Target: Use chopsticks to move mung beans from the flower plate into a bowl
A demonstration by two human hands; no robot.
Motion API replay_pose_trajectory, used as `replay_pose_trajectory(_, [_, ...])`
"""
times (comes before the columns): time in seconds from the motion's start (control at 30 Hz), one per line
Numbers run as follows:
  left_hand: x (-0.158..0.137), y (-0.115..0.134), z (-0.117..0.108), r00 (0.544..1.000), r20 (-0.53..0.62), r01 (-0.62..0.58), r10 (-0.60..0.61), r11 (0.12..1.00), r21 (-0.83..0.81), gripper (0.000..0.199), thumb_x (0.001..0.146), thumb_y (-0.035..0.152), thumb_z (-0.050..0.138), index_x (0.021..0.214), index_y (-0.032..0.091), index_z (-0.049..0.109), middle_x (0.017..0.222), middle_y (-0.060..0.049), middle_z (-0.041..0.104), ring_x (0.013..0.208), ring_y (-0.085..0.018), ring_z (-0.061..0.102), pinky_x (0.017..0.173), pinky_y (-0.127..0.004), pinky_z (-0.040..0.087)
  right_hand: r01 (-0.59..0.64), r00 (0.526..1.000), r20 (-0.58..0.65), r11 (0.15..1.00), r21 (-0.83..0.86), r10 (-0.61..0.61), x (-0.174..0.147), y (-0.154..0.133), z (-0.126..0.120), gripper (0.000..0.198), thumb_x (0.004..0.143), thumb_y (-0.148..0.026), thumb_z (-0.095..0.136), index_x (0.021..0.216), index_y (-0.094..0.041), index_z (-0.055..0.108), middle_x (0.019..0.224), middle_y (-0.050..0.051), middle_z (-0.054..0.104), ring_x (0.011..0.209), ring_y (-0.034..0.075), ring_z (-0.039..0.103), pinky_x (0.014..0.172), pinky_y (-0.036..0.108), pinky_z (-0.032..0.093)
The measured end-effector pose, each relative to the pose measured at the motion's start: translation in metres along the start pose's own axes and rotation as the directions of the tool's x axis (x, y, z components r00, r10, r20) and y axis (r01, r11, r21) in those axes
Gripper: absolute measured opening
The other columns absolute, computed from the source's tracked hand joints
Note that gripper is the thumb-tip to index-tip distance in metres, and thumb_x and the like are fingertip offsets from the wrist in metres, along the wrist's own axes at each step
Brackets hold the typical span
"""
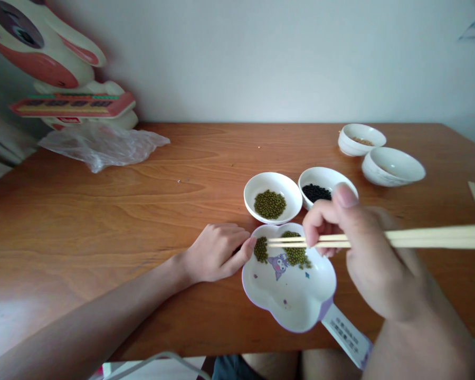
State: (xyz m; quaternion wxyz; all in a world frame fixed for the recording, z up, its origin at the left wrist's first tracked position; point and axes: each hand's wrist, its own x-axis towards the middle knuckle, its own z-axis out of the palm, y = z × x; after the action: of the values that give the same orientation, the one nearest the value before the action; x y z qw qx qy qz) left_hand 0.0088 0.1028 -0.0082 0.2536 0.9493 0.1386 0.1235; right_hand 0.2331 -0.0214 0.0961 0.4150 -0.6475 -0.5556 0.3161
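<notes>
My right hand is closed around a pair of light wooden chopsticks. Their tips reach into a white, flower-shaped dish with a purple edge and a cartoon print. Two piles of green mung beans lie in it, a small pile at the left and a larger pile partly behind the chopsticks. I cannot make out a bean between the tips. My left hand grips the dish's left rim, fingers bent and thumb at the edge. Just behind stands a white bowl of mung beans.
A second white bowl holds black beans. Two more bowls, one with tan contents and another white bowl, stand back right. A crumpled plastic bag and a cartoon toy keyboard are back left. The dish's labelled handle points toward me.
</notes>
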Motion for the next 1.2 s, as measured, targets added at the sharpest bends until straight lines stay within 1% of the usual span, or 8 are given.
replay_pose_trajectory(0.03, [0.0, 0.0, 0.0, 1.0, 0.001, 0.001, -0.001, 1.0, 0.001, 0.041, 0.113, 0.034, 0.032, 0.079, 0.019, 0.049, 0.075, -0.002, 0.059, 0.068, -0.015, 0.052, 0.067, -0.032, 0.038, -0.038, 0.997, 0.06, 0.999, -0.03, 0.04, 0.0, 0.001, 0.001, 0.072, 0.106, -0.072, 0.025, 0.067, -0.022, 0.058, 0.059, -0.001, 0.053, 0.057, 0.014, 0.051, 0.056, 0.033, 0.035])
replay_pose_trajectory(0.1, [0.0, 0.0, 0.0, 1.0, 0.003, 0.0, 0.0, 1.0, 0.003, 0.041, 0.113, 0.034, 0.032, 0.079, 0.019, 0.05, 0.075, -0.002, 0.06, 0.069, -0.016, 0.052, 0.067, -0.032, 0.038, -0.084, 0.988, 0.124, 0.992, -0.093, 0.096, -0.001, 0.002, 0.005, 0.072, 0.106, -0.074, 0.024, 0.069, -0.022, 0.058, 0.061, -0.001, 0.054, 0.058, 0.013, 0.051, 0.055, 0.033, 0.034])
replay_pose_trajectory(0.27, [0.0, 0.001, -0.001, 1.0, 0.004, 0.001, -0.001, 1.0, -0.001, 0.042, 0.113, 0.035, 0.032, 0.079, 0.019, 0.051, 0.076, -0.002, 0.06, 0.069, -0.016, 0.053, 0.067, -0.031, 0.038, -0.118, 0.978, 0.157, 0.986, -0.12, 0.136, 0.001, 0.005, 0.01, 0.07, 0.106, -0.073, 0.025, 0.071, -0.022, 0.057, 0.065, -0.002, 0.055, 0.061, 0.012, 0.052, 0.058, 0.031, 0.036])
replay_pose_trajectory(0.47, [0.001, 0.001, 0.0, 1.0, 0.002, -0.007, 0.007, 1.0, -0.001, 0.041, 0.113, 0.033, 0.033, 0.079, 0.019, 0.051, 0.075, -0.002, 0.06, 0.069, -0.016, 0.053, 0.068, -0.032, 0.039, -0.09, 0.983, 0.143, 0.985, -0.147, 0.111, 0.003, 0.004, 0.01, 0.069, 0.106, -0.073, 0.027, 0.071, -0.022, 0.056, 0.065, -0.003, 0.053, 0.061, 0.011, 0.048, 0.058, 0.032, 0.034])
replay_pose_trajectory(0.77, [0.002, 0.003, -0.001, 1.0, 0.0, 0.005, -0.005, 1.0, -0.011, 0.041, 0.113, 0.034, 0.033, 0.078, 0.019, 0.049, 0.075, -0.001, 0.06, 0.068, -0.015, 0.053, 0.067, -0.032, 0.038, -0.058, 0.983, 0.167, 0.992, -0.11, 0.076, 0.005, 0.002, 0.012, 0.067, 0.107, -0.07, 0.027, 0.074, -0.021, 0.057, 0.069, -0.003, 0.056, 0.064, 0.012, 0.052, 0.061, 0.032, 0.037])
replay_pose_trajectory(1.0, [0.001, 0.002, -0.001, 1.0, 0.004, 0.005, -0.005, 1.0, -0.017, 0.04, 0.113, 0.034, 0.033, 0.079, 0.019, 0.049, 0.076, -0.002, 0.06, 0.068, -0.015, 0.052, 0.067, -0.032, 0.037, -0.036, 0.985, 0.164, 0.997, -0.066, 0.046, 0.006, 0.001, 0.013, 0.07, 0.108, -0.069, 0.026, 0.067, -0.02, 0.054, 0.06, -0.003, 0.05, 0.058, 0.011, 0.048, 0.059, 0.032, 0.034])
replay_pose_trajectory(1.13, [0.001, 0.001, 0.0, 1.0, 0.005, 0.004, -0.004, 1.0, -0.021, 0.04, 0.112, 0.034, 0.034, 0.079, 0.019, 0.051, 0.075, -0.002, 0.06, 0.069, -0.016, 0.053, 0.068, -0.032, 0.039, -0.014, 0.994, 0.112, 1.0, -0.025, 0.017, 0.003, 0.0, 0.008, 0.068, 0.109, -0.066, 0.029, 0.065, -0.021, 0.054, 0.058, -0.002, 0.051, 0.056, 0.012, 0.047, 0.057, 0.033, 0.031])
replay_pose_trajectory(1.2, [0.001, 0.001, 0.0, 1.0, 0.003, 0.005, -0.005, 1.0, -0.018, 0.04, 0.112, 0.033, 0.034, 0.078, 0.02, 0.05, 0.075, -0.002, 0.059, 0.069, -0.016, 0.053, 0.068, -0.032, 0.039, 0.001, 0.999, 0.04, 1.0, 0.014, -0.002, 0.001, 0.0, 0.002, 0.069, 0.108, -0.067, 0.028, 0.065, -0.022, 0.058, 0.058, 0.0, 0.053, 0.057, 0.015, 0.049, 0.057, 0.035, 0.033])
